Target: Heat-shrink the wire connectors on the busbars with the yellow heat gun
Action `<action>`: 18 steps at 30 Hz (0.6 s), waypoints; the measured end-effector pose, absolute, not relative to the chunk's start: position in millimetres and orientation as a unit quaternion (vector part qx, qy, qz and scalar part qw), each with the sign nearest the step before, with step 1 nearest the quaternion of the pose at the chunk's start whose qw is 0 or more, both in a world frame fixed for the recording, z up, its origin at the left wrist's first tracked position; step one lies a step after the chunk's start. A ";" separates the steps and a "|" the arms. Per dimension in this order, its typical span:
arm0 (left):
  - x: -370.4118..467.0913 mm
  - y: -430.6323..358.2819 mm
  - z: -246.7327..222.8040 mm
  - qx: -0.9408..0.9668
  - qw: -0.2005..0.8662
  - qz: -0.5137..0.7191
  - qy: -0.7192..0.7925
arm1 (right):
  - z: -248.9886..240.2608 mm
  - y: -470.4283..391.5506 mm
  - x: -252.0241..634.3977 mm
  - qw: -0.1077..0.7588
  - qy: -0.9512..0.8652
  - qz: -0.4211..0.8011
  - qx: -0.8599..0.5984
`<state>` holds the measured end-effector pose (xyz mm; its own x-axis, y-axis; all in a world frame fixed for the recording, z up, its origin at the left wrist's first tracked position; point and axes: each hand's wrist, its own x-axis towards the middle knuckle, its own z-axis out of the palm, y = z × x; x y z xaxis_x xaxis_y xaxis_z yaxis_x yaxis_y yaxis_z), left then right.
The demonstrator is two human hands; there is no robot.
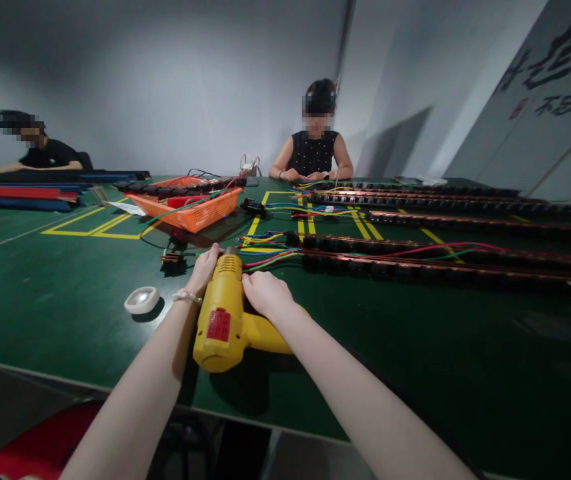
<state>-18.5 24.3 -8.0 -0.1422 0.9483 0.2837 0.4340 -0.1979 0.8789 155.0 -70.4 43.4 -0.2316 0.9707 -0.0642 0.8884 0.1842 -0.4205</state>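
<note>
A yellow heat gun (220, 313) with a red label lies on the green table, its nozzle pointing away from me. My left hand (205, 268) is just left of the nozzle, its fingers largely hidden by the gun. On the other side, my right hand (266, 291) is closed near the coloured wires (273, 259), with its fingertips beside the gun's front; what it holds is too small to make out. These wires run into long black strips with copper edges (415, 268) at the right. The gun's yellow handle passes under my right forearm.
A white tape roll (142, 301) lies left of my left wrist. Beyond it stands an orange basket (190, 212) with strips and wires across it. More long strips (440, 200) extend at the back right. One person sits opposite, another at the far left beside red and blue bars (20, 195).
</note>
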 end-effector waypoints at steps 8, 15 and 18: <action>-18.4 21.7 -9.8 0.639 0.248 0.466 0.560 | 39.4 -67.4 170.9 0.121 -0.774 0.209 -0.585; -13.4 17.4 -12.3 0.638 0.247 0.477 0.552 | 39.4 -68.9 195.9 0.123 -0.758 0.213 -0.604; -11.9 16.5 -11.9 0.642 0.246 0.481 0.544 | 39.9 -71.0 213.3 0.121 -0.748 0.211 -0.617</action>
